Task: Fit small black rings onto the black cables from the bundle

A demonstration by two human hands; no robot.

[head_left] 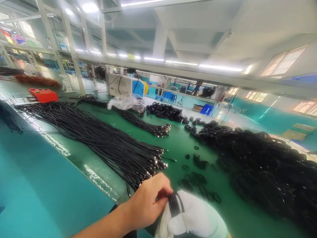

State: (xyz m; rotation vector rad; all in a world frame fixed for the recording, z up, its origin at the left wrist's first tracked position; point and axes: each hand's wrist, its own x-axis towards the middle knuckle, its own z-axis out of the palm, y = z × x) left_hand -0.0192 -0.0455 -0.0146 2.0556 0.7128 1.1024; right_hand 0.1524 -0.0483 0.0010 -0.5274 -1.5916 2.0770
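Note:
A small coil of black cable [174, 204] sits in my right hand [200, 215], which wears a white glove and has its fingers wrapped round the loops. My bare left hand [150, 196] pinches at the upper left edge of that coil, thumb and forefinger together. Just beyond my left hand lies a long bundle of straight black cables [106, 138], their metal-tipped ends pointing my way. Part of the coil is hidden behind the glove.
A large heap of coiled cables [267, 165] covers the bench's right side, with small black rings [199, 178] near it. A second cable bundle [146, 124], a clear plastic bag [127, 103], a red box [44, 95] and a white-and-blue machine [126, 85] stand farther back.

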